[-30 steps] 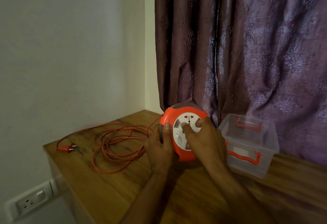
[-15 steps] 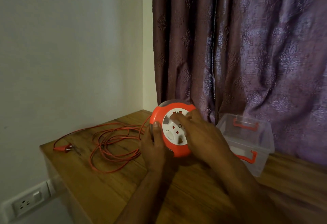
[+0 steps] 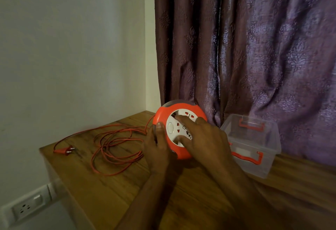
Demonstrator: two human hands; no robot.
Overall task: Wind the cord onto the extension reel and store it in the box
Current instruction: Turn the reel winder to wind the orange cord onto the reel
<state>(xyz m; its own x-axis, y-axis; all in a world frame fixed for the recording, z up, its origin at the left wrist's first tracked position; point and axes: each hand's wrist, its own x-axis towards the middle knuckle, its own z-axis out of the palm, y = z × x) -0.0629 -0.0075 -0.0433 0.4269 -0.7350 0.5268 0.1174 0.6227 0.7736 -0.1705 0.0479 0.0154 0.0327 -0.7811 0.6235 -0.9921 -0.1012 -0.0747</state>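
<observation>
Cord (image 3: 116,149) is seen mostly unwound, in loose loops on the wooden table (image 3: 109,193) left of the extension reel (image 3: 180,131), with the plug (image 3: 63,151) at its far end near the table edge. The reel is held upright near the table's back: its orange rim is gripped by the left hand (image 3: 157,149), while the white socket face is pressed by the fingers of the right hand (image 3: 205,139), thumb low and a fingertip high. The winding is judged best done by keeping the rim steady, turning the face evenly and letting the loops feed in without knotting. The clear box (image 3: 254,146) stands open just right of the reel. Against the earlier frame, the socket face is shown turned and the right fingers shifted upon it.
</observation>
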